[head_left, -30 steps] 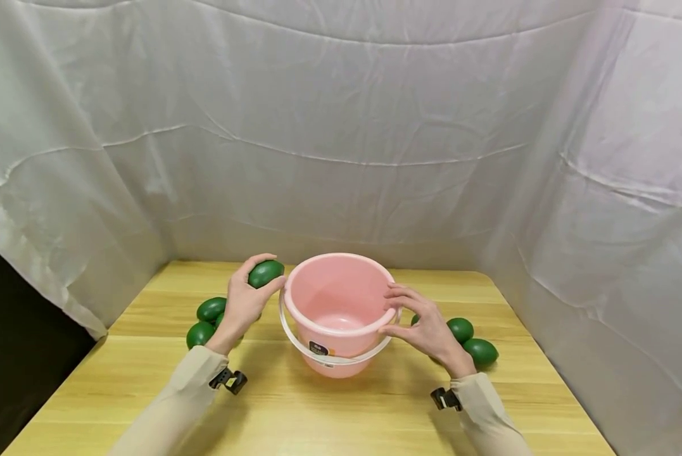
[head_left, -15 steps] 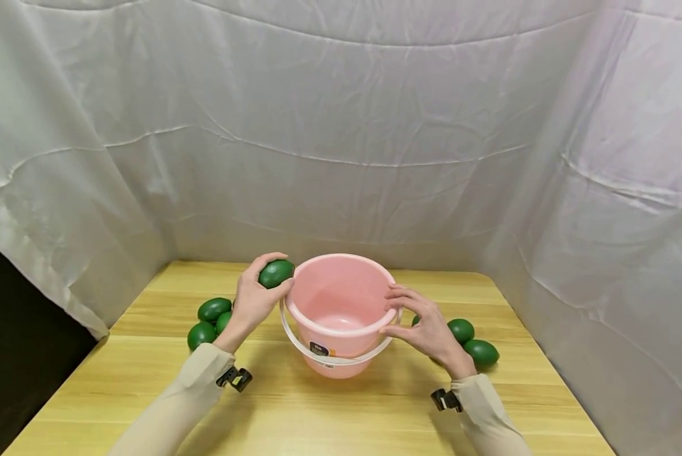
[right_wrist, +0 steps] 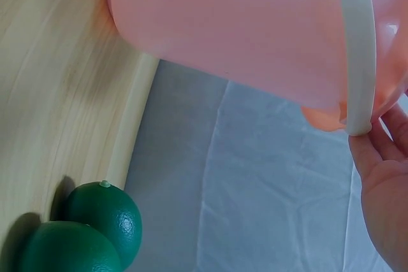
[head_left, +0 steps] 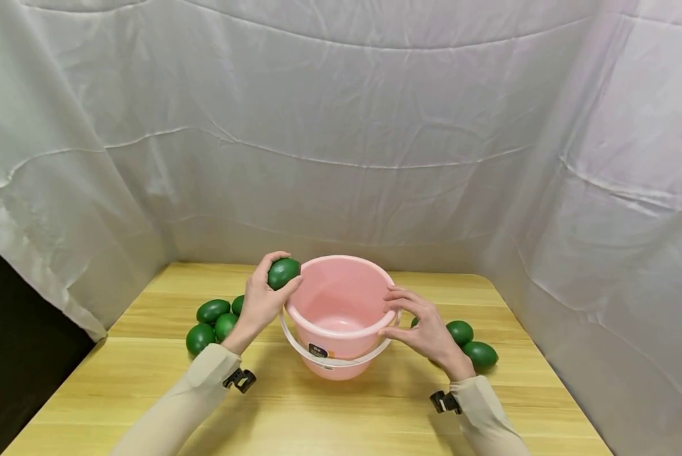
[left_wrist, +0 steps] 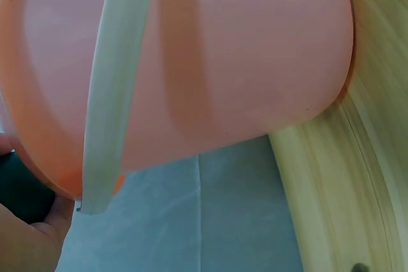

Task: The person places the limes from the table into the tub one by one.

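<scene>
A pink bucket [head_left: 332,286] stands upright with its white handle [head_left: 341,363] hanging down the near side. My left hand [head_left: 261,303] grips a dark green avocado [head_left: 284,273] between thumb and fingers, right at the bucket's left rim. In the left wrist view this avocado [left_wrist: 22,189] shows partly, beside the rim. My right hand [head_left: 426,328] holds the right rim, thumb outside and fingers over the edge. In the right wrist view, the right thumb lies close by the handle's end [right_wrist: 358,93]. The bucket's inside shows no fruit.
On the wooden table [head_left: 318,424], several avocados [head_left: 201,339] lie grouped left of the bucket. More avocados [head_left: 480,356] lie to the right, partly hidden behind the right hand. Pale grey cloth [head_left: 341,158] hangs around the back and sides.
My left hand has moved to the right with the avocado, from beside the bucket up to its left rim. The right hand stays on the right rim.
</scene>
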Demonstrator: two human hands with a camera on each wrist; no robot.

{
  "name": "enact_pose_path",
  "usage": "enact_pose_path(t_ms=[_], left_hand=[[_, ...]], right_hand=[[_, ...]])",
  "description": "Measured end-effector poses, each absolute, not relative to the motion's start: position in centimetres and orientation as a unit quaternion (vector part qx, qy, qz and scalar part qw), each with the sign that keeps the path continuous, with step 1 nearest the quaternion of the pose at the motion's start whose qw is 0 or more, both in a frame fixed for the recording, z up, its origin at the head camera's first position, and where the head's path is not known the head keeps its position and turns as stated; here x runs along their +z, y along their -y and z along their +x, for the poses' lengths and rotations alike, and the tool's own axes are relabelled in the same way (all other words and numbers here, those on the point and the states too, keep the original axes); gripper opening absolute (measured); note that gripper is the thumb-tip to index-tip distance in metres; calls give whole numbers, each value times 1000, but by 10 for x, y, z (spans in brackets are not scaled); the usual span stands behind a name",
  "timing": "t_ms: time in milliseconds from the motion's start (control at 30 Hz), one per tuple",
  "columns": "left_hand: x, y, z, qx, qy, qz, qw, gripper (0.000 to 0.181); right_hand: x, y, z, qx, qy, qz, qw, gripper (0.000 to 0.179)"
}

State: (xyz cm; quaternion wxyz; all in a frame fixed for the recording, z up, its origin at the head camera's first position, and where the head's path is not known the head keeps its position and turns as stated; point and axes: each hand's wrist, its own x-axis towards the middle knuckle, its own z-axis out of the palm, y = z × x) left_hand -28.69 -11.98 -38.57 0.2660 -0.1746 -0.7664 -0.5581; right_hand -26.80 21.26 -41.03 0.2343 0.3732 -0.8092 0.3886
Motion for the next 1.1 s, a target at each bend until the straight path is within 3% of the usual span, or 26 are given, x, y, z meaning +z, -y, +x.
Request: enact_pose_path(t_ms=[333, 767, 1100], left_hand=[[-385, 117, -287, -475, 813, -223, 253, 46], [-382, 111, -288, -471, 829, -224, 201, 53], [-378, 108, -289, -421, 852, -232, 206, 55]], right_hand=[[-379, -198, -238, 387, 814, 366, 232, 42], [-411, -209, -268, 385, 814, 364, 238, 47], [-414, -211, -271, 391, 799, 385, 245, 44]])
